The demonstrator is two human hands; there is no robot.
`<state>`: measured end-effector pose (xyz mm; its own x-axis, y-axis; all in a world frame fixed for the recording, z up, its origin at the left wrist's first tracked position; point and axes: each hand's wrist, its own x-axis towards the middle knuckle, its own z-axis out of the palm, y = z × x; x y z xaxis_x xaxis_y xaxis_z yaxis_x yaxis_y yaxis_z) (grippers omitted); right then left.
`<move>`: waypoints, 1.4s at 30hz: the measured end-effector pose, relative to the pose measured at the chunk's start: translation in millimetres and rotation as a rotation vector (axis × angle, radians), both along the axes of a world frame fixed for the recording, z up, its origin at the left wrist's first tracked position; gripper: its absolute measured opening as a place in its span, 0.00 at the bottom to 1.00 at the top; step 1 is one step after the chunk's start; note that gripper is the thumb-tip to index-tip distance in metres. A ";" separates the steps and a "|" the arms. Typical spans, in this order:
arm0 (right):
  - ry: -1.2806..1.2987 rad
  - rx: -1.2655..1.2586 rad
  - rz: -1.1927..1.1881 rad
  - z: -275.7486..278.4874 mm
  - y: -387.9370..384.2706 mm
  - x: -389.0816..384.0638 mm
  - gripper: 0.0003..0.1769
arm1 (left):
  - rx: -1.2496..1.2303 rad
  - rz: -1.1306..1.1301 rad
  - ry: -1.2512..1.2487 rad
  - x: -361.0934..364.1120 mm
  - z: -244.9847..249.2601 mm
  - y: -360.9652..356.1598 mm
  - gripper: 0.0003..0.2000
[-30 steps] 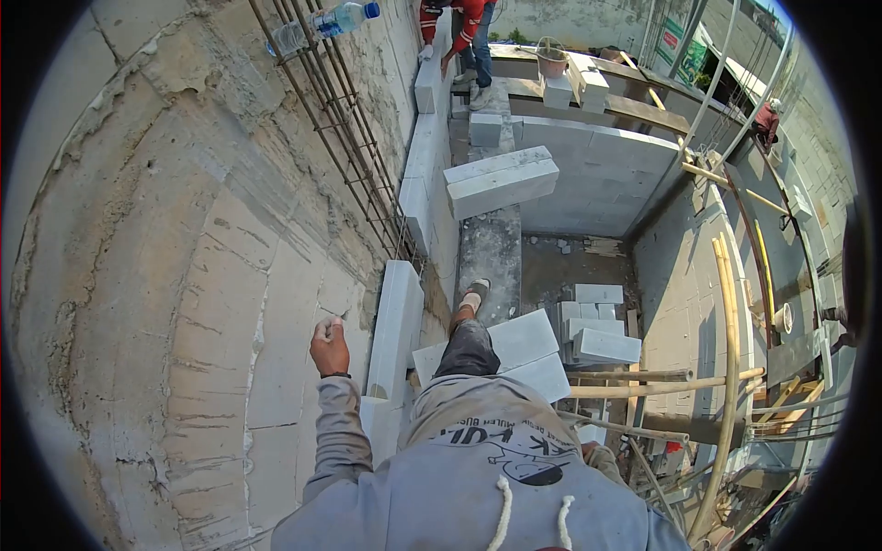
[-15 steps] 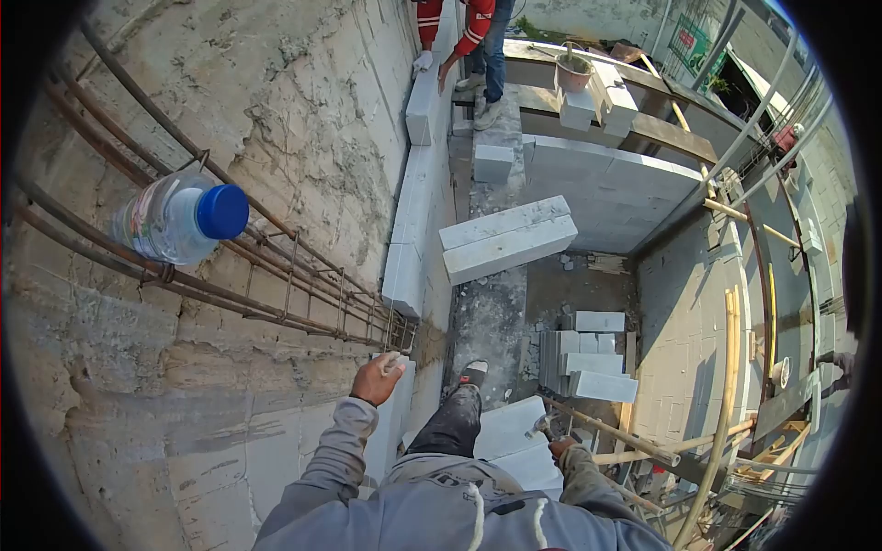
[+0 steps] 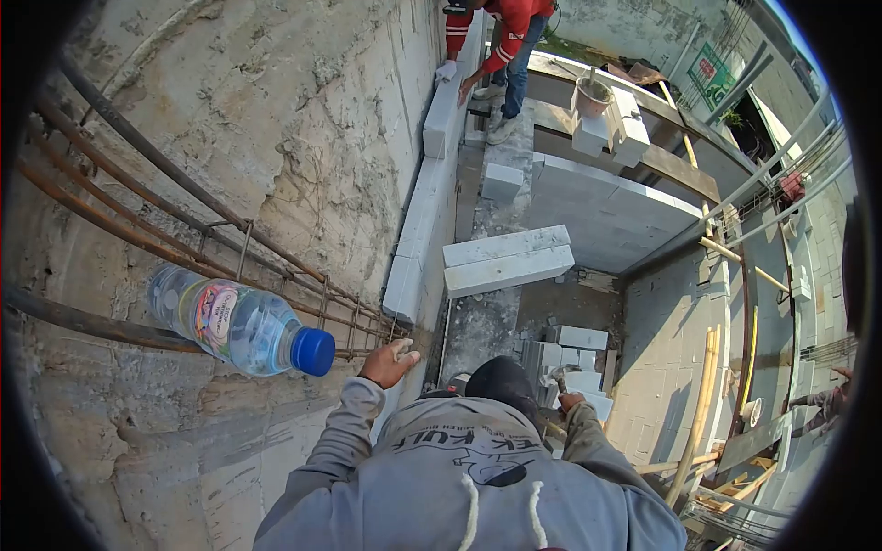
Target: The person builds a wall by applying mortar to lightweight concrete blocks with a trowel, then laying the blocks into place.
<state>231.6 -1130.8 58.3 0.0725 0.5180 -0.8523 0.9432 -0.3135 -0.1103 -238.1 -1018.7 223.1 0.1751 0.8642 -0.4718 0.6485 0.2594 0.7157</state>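
My left hand is open, its fingers apart, beside the lower end of the rusty rebar cage and over the white block wall. My right hand is closed around a small hammer, its metal head pointing away from me. Beyond the hammer lies a stack of white blocks. A plastic water bottle with a blue cap rests tilted among the bars, left of my left hand. My raised knee shows between my hands.
A person in a red top bends over a wall block ahead, both hands near it. Two long blocks lie across the walkway plank. A bucket stands on blocks at the back. Bamboo poles stand at right.
My knee has risen and my body has come forward. My left hand has spread its fingers by the rebar; my right hand has moved up with the hammer. The bottle appears lower and further right.
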 end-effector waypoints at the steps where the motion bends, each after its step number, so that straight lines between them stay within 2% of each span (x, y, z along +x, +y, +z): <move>1: -0.004 -0.004 0.015 -16.3 1.6 5.4 0.18 | 0.038 0.041 -0.053 -0.5 -11.1 -2.4 0.26; 2: 0.002 -0.043 -0.115 -28.3 5.2 7.7 0.18 | 0.035 0.058 -0.056 0.4 -12.1 -2.8 0.26; 4: 0.003 -0.083 -0.222 -45.3 19.3 20.1 0.18 | 0.022 0.116 -0.020 4.0 -14.3 -1.4 0.25; 6: -0.098 -0.183 -0.252 -13.6 50.4 3.0 0.18 | 0.025 0.174 -0.008 7.8 -18.0 -0.3 0.25; 7: -0.097 -0.110 0.153 0.8 63.8 -1.9 0.18 | 0.030 0.210 0.007 9.3 -19.9 1.5 0.24; 8: -0.095 -0.112 0.168 -17.1 74.3 4.4 0.18 | 0.027 0.226 0.011 10.5 -23.1 5.0 0.24; 9: -0.065 -0.168 0.006 -42.1 84.3 11.5 0.18 | 0.016 0.284 0.003 12.3 -27.9 8.5 0.24; 12: -0.089 -0.215 0.063 -30.1 134.7 9.4 0.16 | 0.022 0.406 0.003 18.2 -42.1 20.5 0.23; 14: -0.118 -0.175 -0.205 -25.8 170.5 4.5 0.13 | 0.047 0.456 0.021 25.7 -44.8 40.2 0.23; 15: -0.036 -0.228 -0.118 -7.8 192.7 3.0 0.20 | 0.026 0.496 0.014 30.9 -44.1 51.2 0.22; 16: -0.039 -0.150 0.099 -28.1 205.4 15.0 0.22 | 0.003 0.533 0.004 35.1 -45.0 61.1 0.22; 18: -0.032 -0.068 -0.305 -45.4 234.7 27.0 0.22 | 0.024 0.554 -0.054 41.5 -59.4 85.6 0.21; 19: -0.036 -0.069 -0.301 -27.4 256.7 24.5 0.22 | 0.060 0.575 -0.114 43.8 -65.3 100.7 0.21; 21: -0.018 -0.102 -0.453 34.6 298.4 6.9 0.22 | 0.051 0.610 -0.117 49.4 -69.6 127.2 0.21; 22: -0.025 -0.104 -0.445 18.6 310.9 18.8 0.22 | 0.043 0.640 -0.117 52.4 -70.6 140.4 0.22; 23: -0.013 -0.064 -0.355 -4.1 326.2 33.0 0.21 | 0.061 0.639 -0.090 62.2 -46.1 154.2 0.22; 26: 0.012 0.036 -0.160 -10.8 361.5 51.7 0.15 | 0.103 0.646 -0.092 73.1 -37.1 175.4 0.23; 27: -0.016 0.160 0.203 -37.5 367.6 68.4 0.14 | 0.103 0.654 -0.091 74.6 -40.9 178.6 0.23; 29: -0.098 0.107 0.715 -6.7 381.8 56.5 0.11 | 0.161 0.691 -0.097 75.0 -48.5 172.9 0.23; 30: -0.094 0.105 0.719 -19.8 384.9 61.8 0.11 | 0.160 0.695 -0.093 74.0 -48.7 169.0 0.23; 31: -0.121 0.033 0.552 -38.2 389.2 69.3 0.14 | 0.118 0.699 -0.075 72.7 -46.3 166.0 0.22; 34: -0.161 -0.014 0.548 -73.4 391.5 76.2 0.15 | 0.091 0.770 -0.107 67.6 -53.2 156.5 0.20; 36: -0.125 0.033 0.971 -14.8 388.1 49.0 0.10 | 0.116 0.800 -0.038 61.4 -55.9 146.0 0.20; 38: -0.096 -0.013 0.955 7.5 385.4 35.1 0.14 | 0.121 0.810 -0.058 55.2 -57.8 143.4 0.20; 39: -0.078 -0.026 0.942 -18.6 381.6 45.7 0.17 | 0.100 0.828 -0.078 50.8 -67.9 139.2 0.20; 40: -0.106 -0.046 0.875 -7.0 378.3 38.8 0.17 | 0.075 0.844 -0.094 47.3 -77.0 134.2 0.20; 42: -0.111 -0.213 -0.444 8.6 380.2 21.4 0.17 | 0.068 0.856 -0.096 42.2 -83.1 132.8 0.21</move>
<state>253.0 -750.5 66.9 0.3429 0.2321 -0.9103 0.7158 -0.6920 0.0932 -195.9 -885.9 140.0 -0.5131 0.7426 -0.4305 0.1854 0.5855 0.7892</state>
